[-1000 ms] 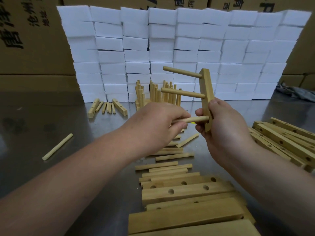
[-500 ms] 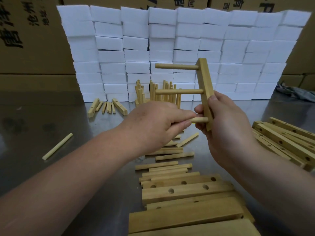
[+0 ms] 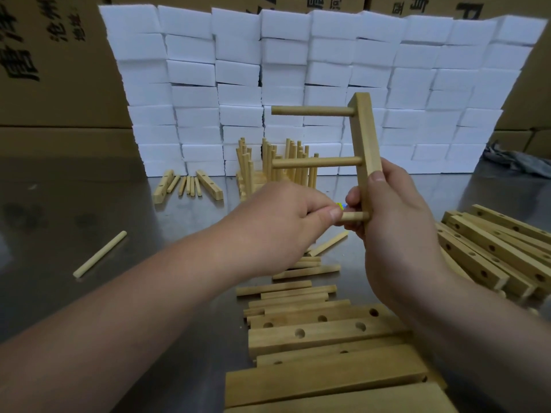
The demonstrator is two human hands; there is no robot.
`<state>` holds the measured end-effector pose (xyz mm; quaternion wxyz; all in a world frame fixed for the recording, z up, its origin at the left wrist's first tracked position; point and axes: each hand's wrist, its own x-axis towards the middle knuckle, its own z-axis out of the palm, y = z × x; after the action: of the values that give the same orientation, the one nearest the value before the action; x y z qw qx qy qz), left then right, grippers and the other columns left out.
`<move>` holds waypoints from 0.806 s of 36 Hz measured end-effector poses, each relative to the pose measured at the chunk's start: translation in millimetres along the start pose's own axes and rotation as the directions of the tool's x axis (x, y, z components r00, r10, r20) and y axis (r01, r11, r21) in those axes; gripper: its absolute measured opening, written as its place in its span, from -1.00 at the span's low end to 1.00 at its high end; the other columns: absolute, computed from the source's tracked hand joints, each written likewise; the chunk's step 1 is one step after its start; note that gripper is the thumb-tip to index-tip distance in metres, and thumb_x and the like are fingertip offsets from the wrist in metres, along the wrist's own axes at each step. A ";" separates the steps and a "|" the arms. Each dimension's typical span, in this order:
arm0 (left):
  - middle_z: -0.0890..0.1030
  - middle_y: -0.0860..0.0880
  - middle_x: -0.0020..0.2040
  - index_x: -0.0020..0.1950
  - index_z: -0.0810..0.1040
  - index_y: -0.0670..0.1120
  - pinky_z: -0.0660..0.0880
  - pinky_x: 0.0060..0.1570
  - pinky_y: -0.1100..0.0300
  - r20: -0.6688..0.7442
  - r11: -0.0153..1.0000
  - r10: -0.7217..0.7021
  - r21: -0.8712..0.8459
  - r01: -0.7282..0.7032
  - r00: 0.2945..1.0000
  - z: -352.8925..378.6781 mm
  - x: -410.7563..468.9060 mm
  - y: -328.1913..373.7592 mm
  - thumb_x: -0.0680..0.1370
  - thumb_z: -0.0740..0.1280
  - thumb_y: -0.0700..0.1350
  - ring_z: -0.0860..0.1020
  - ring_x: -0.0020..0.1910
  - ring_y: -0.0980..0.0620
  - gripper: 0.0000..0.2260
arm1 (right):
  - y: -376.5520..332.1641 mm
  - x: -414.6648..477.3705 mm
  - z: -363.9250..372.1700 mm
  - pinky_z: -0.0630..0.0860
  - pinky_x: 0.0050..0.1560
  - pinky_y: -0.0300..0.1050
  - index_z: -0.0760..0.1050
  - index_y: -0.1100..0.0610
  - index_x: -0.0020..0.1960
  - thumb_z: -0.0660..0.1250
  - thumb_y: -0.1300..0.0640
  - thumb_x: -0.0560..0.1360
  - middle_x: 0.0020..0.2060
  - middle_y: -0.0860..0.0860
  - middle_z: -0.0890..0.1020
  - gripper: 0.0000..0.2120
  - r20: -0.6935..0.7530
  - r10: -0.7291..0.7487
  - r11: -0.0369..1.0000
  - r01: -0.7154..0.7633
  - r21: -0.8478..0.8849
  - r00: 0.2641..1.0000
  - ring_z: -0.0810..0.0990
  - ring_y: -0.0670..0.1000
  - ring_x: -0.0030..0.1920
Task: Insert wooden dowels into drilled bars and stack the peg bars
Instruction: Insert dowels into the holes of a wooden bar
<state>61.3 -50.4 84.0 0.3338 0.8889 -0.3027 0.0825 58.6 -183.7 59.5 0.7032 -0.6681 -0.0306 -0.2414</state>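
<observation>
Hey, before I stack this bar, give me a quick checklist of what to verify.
1. Bar gripped: ok, right hand holds it upright.
2. Top dowel in its hole: ok, sticking out level.
3. Middle dowel in its hole: ok, level.
4. Bottom dowel pushed home: cannot tell, left hand pinches it and hides most of it.
5. Room on the stack: cannot tell, hands partly hide it.
6. Loose dowels ready: ok, lying below the hands.
</observation>
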 end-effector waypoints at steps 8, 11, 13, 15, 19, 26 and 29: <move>0.44 0.19 -0.60 -0.43 0.49 0.05 0.31 -0.53 0.38 -0.056 0.979 -0.103 -0.180 0.091 0.993 -1.1 4.0 3.3 0.56 0.17 0.10 0.38 -0.61 0.26 -0.62 | -8.8 7.0 -0.4 0.47 -0.31 -0.19 0.44 0.01 0.24 0.10 0.11 0.61 -0.42 -0.12 0.52 -0.75 0.031 0.043 0.994 -0.046 0.096 0.999 0.49 -0.10 -0.38; 0.60 0.17 -0.44 -0.23 0.58 0.06 0.39 -0.37 0.25 -0.120 0.958 -0.136 -0.269 0.099 0.983 -8.0 4.9 3.1 0.55 0.08 0.19 0.49 -0.53 0.22 -0.63 | -9.7 10.8 -0.9 0.44 -0.39 -0.26 0.44 0.00 0.17 0.11 0.10 0.61 -0.45 -0.12 0.55 -0.80 0.000 0.108 0.981 -0.107 0.165 0.994 0.49 -0.11 -0.39; 0.64 0.06 -0.38 -0.18 0.60 -0.02 0.42 -0.38 0.25 -0.207 0.913 -0.211 -0.391 0.117 0.955 -15.7 9.5 -3.5 0.59 0.02 0.16 0.53 -0.50 0.09 -0.56 | -12.2 15.2 -3.7 0.46 -0.44 -0.29 0.44 -0.02 0.07 0.11 0.10 0.61 -0.49 -0.12 0.57 -0.85 -0.030 0.172 0.962 -0.161 0.222 0.985 0.51 -0.12 -0.39; 0.60 0.00 -0.44 -0.23 0.59 -0.10 0.39 -0.49 0.33 -0.246 0.830 -0.335 -0.534 0.161 0.910 -21.9 15.4 -11.8 0.61 0.04 0.06 0.49 -0.55 0.06 -0.57 | -16.5 19.4 -7.1 0.46 -0.47 -0.30 0.45 0.03 0.04 0.12 0.10 0.60 -0.50 -0.10 0.60 -0.86 -0.043 0.239 0.938 -0.219 0.270 0.970 0.53 -0.12 -0.45; 0.55 0.05 -0.47 -0.16 0.58 -0.14 0.38 -0.49 0.31 -0.176 0.714 -0.453 -0.659 0.237 0.874 -17.8 20.3 -19.8 0.56 0.18 -0.15 0.46 -0.56 0.10 -0.79 | -25.0 20.6 -6.3 0.44 -0.51 -0.32 0.47 0.16 -0.04 0.10 0.10 0.61 -0.48 0.02 0.63 -0.79 0.077 0.379 0.852 -0.381 0.359 0.922 0.50 -0.08 -0.56; 0.61 -0.02 -0.29 0.09 0.56 -0.22 0.52 -0.03 0.08 0.116 0.489 -0.379 -0.817 0.305 0.918 -4.9 19.9 -18.2 0.57 0.20 -0.11 0.60 -0.25 0.01 -0.75 | -29.4 8.0 -0.4 0.40 -0.53 -0.33 0.63 0.23 -0.21 0.09 0.17 0.56 -0.35 0.11 0.66 -0.63 0.436 0.461 0.763 -0.596 0.249 0.773 0.48 -0.08 -0.55; 0.50 0.05 -0.48 0.06 0.55 -0.19 0.48 -0.01 0.00 0.193 0.442 -0.273 -0.845 0.301 0.943 -2.2 16.6 -15.5 0.59 0.15 -0.06 0.54 -0.36 0.04 -0.74 | -30.4 3.9 1.8 0.36 -0.55 -0.34 0.65 0.22 -0.19 0.07 0.16 0.55 -0.35 0.12 0.67 -0.60 0.515 0.480 0.723 -0.653 0.225 0.710 0.46 -0.09 -0.56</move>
<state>84.0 -47.8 83.0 0.7379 0.6399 -0.1528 -0.1505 51.0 -182.9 89.2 0.8373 -0.5246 -0.0180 0.1532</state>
